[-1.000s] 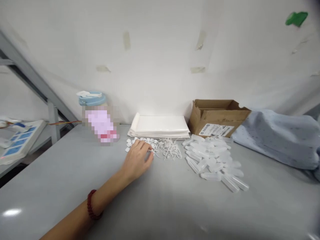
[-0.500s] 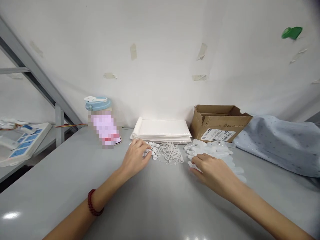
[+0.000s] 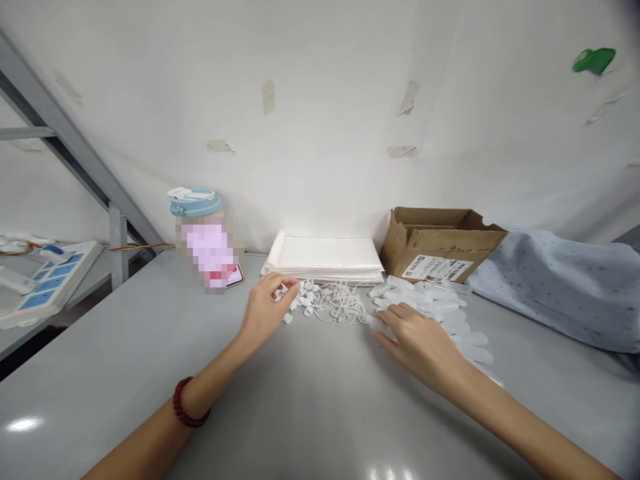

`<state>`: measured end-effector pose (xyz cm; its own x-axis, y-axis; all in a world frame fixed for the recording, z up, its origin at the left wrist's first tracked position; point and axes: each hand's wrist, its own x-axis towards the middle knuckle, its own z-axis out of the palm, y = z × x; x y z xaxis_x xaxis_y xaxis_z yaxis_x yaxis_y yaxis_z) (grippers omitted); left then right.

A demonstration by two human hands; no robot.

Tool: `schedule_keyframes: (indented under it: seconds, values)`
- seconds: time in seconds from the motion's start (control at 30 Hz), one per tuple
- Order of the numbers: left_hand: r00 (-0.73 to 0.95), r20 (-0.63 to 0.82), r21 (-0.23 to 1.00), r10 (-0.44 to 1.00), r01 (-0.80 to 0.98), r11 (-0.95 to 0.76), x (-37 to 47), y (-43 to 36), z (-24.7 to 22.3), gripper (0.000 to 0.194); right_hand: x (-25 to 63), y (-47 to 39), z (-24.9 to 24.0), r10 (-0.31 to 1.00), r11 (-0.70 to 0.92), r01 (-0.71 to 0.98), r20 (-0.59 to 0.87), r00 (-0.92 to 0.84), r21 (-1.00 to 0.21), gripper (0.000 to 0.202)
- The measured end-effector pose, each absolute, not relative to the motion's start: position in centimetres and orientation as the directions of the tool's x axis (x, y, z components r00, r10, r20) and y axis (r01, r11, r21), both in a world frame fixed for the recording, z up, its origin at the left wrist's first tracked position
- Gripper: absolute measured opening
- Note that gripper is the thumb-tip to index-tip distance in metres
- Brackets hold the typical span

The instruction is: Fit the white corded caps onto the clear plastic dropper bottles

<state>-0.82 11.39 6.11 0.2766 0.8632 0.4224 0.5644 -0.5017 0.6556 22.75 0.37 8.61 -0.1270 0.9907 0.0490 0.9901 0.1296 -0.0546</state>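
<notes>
My left hand is at the left edge of a pile of small white caps, thumb and index finger pressed together in a pinch. What sits between those fingertips, if anything, is too small to make out. My right hand is closed on a translucent plastic tube, whose end pokes out to the left of the fingers. Behind and beside that hand lie several more translucent tubes. Between the two hands is a tangle of thin white loops.
White padded envelopes are stacked against the wall. An open cardboard box stands right of them, beside a grey-blue speckled cloth. Left are a phone, its picture blurred, and a blue-lidded container. Further left is a white-and-blue device.
My left thumb and index finger have come together over the caps. My right hand has shifted slightly left, and a tube end now shows beyond its fingers. The view has tilted a little.
</notes>
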Motion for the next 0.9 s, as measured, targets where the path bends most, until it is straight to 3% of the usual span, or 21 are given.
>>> schedule_keyframes:
  seconds: [0.17, 0.27, 0.43, 0.6, 0.9]
  values:
    - [0.337, 0.4, 0.704, 0.852, 0.482, -0.521, -0.8, 10.1, 7.1, 0.016, 21.0, 0.5, 7.9, 0.929, 0.327, 0.796, 0.326, -0.173, -0.509, 0.018]
    - [0.452, 0.469, 0.652, 0.759, 0.402, -0.643, -0.7, 8.9, 7.5, 0.01, 19.5, 0.5, 6.6, 0.911, 0.372, 0.649, 0.395, -0.119, -0.663, 0.018]
    - [0.565, 0.612, 0.466, 0.554, 0.309, -0.829, -0.7, 8.1, 7.7, 0.012, 18.6, 0.0, 4.0, 0.893, 0.412, 0.554, 0.441, -0.088, -0.723, 0.03]
    - [0.591, 0.607, 0.438, 0.532, 0.31, -0.844, -0.6, 7.7, 7.7, 0.013, 18.8, -0.6, 3.3, 0.901, 0.412, 0.551, 0.413, -0.13, -0.726, 0.044]
    - [0.643, 0.58, 0.365, 0.501, 0.345, -0.865, -0.4, 7.0, 7.5, 0.014, 18.9, -0.5, 3.5, 0.857, 0.504, 0.543, 0.469, -0.215, -0.672, 0.042]
